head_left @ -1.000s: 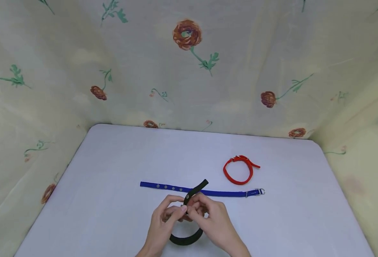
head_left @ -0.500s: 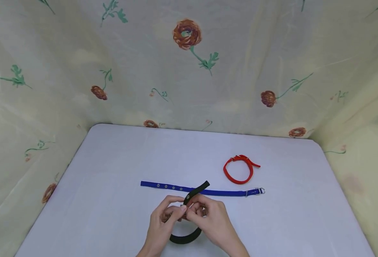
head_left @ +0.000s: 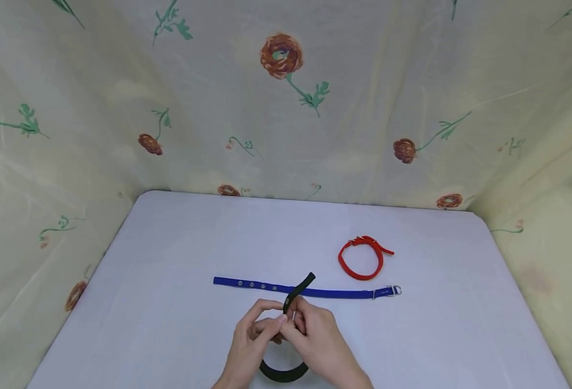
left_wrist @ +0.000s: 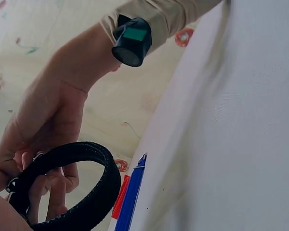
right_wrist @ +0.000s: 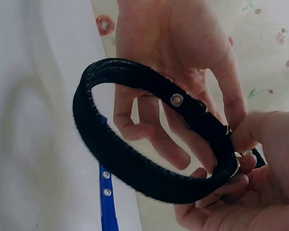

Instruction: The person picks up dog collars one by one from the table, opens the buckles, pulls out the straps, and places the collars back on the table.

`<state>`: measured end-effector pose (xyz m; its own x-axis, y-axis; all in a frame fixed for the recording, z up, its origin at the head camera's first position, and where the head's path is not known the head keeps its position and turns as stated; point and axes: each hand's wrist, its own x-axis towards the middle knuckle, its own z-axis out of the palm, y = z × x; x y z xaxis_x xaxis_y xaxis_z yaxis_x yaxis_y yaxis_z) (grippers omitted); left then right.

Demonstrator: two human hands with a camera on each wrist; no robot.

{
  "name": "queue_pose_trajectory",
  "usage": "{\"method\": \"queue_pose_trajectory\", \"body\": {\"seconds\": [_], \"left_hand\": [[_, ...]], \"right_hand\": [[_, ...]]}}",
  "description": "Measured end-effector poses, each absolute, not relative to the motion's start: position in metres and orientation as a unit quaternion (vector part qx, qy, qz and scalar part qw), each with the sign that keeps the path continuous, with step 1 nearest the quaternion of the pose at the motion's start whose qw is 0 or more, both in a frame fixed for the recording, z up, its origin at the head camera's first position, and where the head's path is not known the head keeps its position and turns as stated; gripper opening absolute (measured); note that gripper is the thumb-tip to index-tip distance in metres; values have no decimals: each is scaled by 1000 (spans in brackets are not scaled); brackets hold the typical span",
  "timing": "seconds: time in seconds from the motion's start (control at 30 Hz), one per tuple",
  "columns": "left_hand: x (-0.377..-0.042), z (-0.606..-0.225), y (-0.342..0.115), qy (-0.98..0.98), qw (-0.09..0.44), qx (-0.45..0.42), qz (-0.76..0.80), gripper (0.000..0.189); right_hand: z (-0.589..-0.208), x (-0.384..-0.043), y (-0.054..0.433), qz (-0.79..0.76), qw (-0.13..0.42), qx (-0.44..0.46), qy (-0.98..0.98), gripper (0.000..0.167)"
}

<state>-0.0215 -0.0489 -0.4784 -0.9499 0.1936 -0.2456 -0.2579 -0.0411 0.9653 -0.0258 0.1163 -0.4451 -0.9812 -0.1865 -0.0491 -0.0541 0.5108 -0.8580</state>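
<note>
Both hands hold a black collar (head_left: pixel 284 375), bent into a loop, at its buckle area above the table's near side. My left hand (head_left: pixel 253 339) pinches it from the left between thumb and fingers. From the right, my right hand (head_left: pixel 319 340) pinches the same part, and the fingertips nearly meet. The strap's free end sticks up beyond the fingers. In the right wrist view the collar (right_wrist: pixel 130 168) shows a metal eyelet (right_wrist: pixel 177 100) and some metal hardware by the fingers. The fingers hide most of the buckle.
A blue collar (head_left: pixel 337 294) with several eyelets lies stretched out just beyond the hands. Behind its right half lies a buckled red collar (head_left: pixel 360 278) in a ring. Floral cloth (head_left: pixel 193 162) hangs around the white table (head_left: pixel 169 237).
The hands and black collar have shifted slightly right and lower in view. The strap's free end has turned and stands steeper. Both hands keep their hold; the other collars lie where they were.
</note>
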Motion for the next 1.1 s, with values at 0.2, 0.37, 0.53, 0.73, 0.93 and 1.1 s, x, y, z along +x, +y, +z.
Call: {"method": "queue_pose_trajectory", "body": {"seconds": [0.2, 0.37, 0.53, 0.73, 0.93, 1.1], "left_hand": [[-25, -479, -52, 661, 177, -43, 727, 35], [-27, -478, -54, 635, 180, -50, 749, 42], [-26, -478, -54, 635, 191, -36, 748, 45], [-23, -478, -55, 683, 193, 14, 704, 47], [-19, -480, -56, 691, 171, 30, 701, 45], [-20, -479, -56, 681, 176, 24, 710, 43]], "right_hand": [[-445, -21, 122, -480, 33, -74, 873, 14], [-447, -19, 130, -470, 5, -130, 873, 9], [-450, -19, 135, -473, -30, -177, 863, 16], [-451, -16, 137, -462, -85, -166, 867, 16], [-450, -16, 141, -475, -92, -131, 866, 19], [-449, -15, 143, -479, -88, -124, 865, 19]]}}
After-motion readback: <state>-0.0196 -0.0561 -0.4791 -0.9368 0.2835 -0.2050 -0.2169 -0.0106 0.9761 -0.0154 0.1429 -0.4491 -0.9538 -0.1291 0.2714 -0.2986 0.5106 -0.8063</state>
